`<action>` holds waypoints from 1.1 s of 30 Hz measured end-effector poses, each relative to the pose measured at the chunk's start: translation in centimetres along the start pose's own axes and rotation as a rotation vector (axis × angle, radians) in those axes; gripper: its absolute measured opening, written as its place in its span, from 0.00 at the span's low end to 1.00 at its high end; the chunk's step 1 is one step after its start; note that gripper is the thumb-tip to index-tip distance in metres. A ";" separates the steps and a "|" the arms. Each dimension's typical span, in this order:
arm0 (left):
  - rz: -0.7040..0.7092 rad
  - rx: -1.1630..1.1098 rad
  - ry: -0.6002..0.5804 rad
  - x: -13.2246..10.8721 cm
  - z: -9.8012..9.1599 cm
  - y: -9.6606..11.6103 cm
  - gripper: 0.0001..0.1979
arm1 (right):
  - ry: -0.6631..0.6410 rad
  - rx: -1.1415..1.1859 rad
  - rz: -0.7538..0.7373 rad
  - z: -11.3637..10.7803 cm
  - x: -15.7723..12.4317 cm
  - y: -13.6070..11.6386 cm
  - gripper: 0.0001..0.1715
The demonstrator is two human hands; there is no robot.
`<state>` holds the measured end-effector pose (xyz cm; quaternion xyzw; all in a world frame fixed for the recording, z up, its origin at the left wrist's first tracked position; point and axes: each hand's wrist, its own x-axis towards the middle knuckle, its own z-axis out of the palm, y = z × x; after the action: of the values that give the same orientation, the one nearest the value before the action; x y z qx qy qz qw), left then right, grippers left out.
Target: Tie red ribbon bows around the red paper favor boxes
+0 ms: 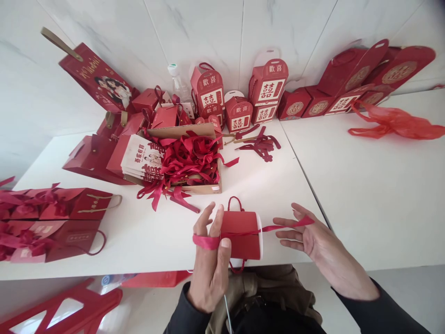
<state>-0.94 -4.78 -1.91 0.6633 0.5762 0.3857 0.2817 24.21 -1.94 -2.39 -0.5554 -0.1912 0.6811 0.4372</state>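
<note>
A small red gift box [243, 234] with a cord handle lies on its side at the front edge of the white table [146, 232]. A red ribbon [274, 227] runs across it. My left hand [210, 260] has one end of the ribbon looped over its fingers, with the thumb pressed against the box's left side. To the right of the box, my right hand [313, 243] is spread, palm up, and the ribbon's other end lies across its fingers.
A cardboard tray of loose red ribbons [191, 160] sits behind the box, next to a stack of flat cards [144, 160]. Folded red gift boxes [267, 90] line the wall. Finished boxes [52, 222] lie at the left; a red plastic bag [396, 123] lies at the right.
</note>
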 end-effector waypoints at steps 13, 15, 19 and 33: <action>0.046 0.063 0.184 -0.4 0.1 1.3 0.27 | 0.093 -0.396 -0.520 0.0 -4.8 3.4 0.18; 0.086 0.145 0.193 -0.1 0.3 1.1 0.28 | -0.034 -0.522 -0.421 0.5 -4.8 3.5 0.17; 0.168 0.246 0.144 0.3 0.5 1.0 0.26 | -0.173 -0.480 -0.213 2.6 -3.5 2.8 0.31; 0.071 0.074 0.189 0.1 0.0 2.1 0.20 | 0.121 -0.407 -0.459 4.9 -2.8 1.9 0.23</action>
<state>0.23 -5.04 -0.13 0.6538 0.5903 0.4346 0.1875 18.96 -4.11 -0.59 -0.6132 -0.4179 0.4780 0.4699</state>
